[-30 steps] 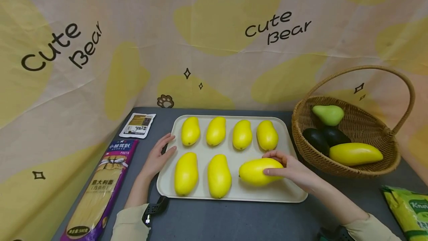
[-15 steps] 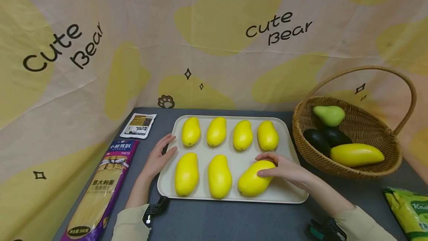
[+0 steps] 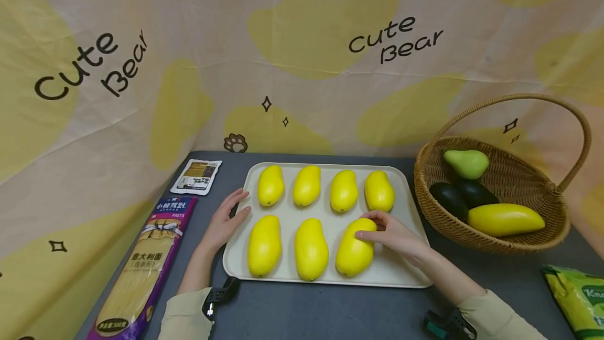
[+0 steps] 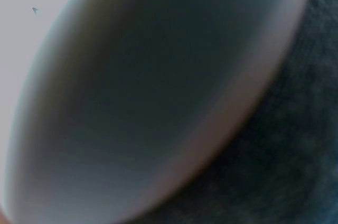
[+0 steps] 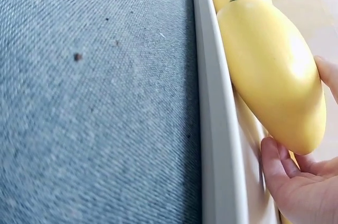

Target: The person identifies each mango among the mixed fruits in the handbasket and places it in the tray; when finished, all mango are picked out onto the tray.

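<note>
A yellow mango [image 3: 353, 256] lies at the front right of a pale tray [image 3: 401, 273], its length pointing roughly away from me. My right hand [image 3: 394, 235] holds its far end between thumb and fingers. In the right wrist view the thumb and fingertips flank one end of that mango [image 5: 272, 73], close over the tray's rim [image 5: 215, 108]. More mangoes [image 3: 311, 250] stand to its left, and a back row of several mangoes [image 3: 343, 191] lies behind. At the tray's left edge rests my left hand [image 3: 224, 225], fingers extended. The left wrist view is mostly a blurred dark shape.
Right of the tray stands a wicker basket [image 3: 514, 164] with a pear [image 3: 467, 163], dark avocados [image 3: 448, 201] and another mango [image 3: 506, 220]. A pasta pack [image 3: 146, 261] and a small white sachet [image 3: 195, 176] lie left. A green-yellow packet [image 3: 578, 298] is at the right edge.
My right hand has turned the mango from lying sideways to pointing away from me, moving slightly left. The left hand has stayed at the tray's edge.
</note>
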{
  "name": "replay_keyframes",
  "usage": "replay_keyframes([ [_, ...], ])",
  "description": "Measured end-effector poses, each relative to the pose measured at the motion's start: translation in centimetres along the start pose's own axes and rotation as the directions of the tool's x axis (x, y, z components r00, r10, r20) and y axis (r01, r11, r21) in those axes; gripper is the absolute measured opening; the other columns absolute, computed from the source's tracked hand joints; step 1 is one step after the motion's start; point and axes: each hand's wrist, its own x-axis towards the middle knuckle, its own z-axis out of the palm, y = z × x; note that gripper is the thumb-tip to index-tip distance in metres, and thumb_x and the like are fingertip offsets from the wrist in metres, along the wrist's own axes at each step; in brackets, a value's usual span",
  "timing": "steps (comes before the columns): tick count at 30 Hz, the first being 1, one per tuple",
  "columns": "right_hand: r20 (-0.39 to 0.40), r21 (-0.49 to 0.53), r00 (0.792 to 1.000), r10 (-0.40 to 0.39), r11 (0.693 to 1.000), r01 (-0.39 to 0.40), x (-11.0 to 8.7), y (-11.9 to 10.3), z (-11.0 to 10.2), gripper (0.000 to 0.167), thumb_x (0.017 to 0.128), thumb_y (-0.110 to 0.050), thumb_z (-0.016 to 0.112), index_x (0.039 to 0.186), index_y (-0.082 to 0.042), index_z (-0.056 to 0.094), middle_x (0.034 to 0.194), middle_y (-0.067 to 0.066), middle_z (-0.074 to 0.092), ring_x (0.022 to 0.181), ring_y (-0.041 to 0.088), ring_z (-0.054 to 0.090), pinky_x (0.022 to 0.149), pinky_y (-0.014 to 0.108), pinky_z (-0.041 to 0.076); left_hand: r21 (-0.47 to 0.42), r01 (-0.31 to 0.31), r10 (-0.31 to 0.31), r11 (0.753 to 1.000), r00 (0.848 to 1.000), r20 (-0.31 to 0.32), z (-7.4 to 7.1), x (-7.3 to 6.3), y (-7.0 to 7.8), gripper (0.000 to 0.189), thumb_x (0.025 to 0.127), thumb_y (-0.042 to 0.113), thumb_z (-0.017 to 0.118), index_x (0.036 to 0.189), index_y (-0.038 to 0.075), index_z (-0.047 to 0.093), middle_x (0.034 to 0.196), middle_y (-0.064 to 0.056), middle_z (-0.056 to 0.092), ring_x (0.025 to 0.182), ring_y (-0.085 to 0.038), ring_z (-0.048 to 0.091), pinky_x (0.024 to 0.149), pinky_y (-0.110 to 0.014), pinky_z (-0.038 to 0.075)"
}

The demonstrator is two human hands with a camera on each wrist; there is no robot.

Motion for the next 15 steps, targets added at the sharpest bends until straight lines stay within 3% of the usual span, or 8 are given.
replay_keyframes([
  [8,0.028,-0.028,0.996,-0.080,0.996,0.081,0.32,0.31,0.43,0.058,0.087,-0.033,0.074,0.133,-0.004,0.056,0.117,0.008,0.061,0.099,0.022,0.054,0.084,0.033,0.044,0.014,0.015,-0.015,1.000,1.000,0.003,-0.03,-0.01,0.12,0.048,0.099,0.024,0.058,0.142,0.004,0.049,0.155,-0.014,0.031,0.143,-0.035,0.024,0.115,-0.058,0.015],
  [15,0.024,-0.019,0.996,-0.082,0.996,0.082,0.45,0.31,0.60,0.058,0.087,-0.033,0.073,0.134,-0.005,0.055,0.123,0.009,0.058,0.104,0.023,0.052,0.088,0.034,0.044,0.018,0.016,-0.016,1.000,1.000,-0.002,0.04,-0.03,0.23,0.048,0.098,0.023,0.059,0.141,0.004,0.049,0.155,-0.014,0.031,0.143,-0.035,0.025,0.115,-0.057,0.015],
])
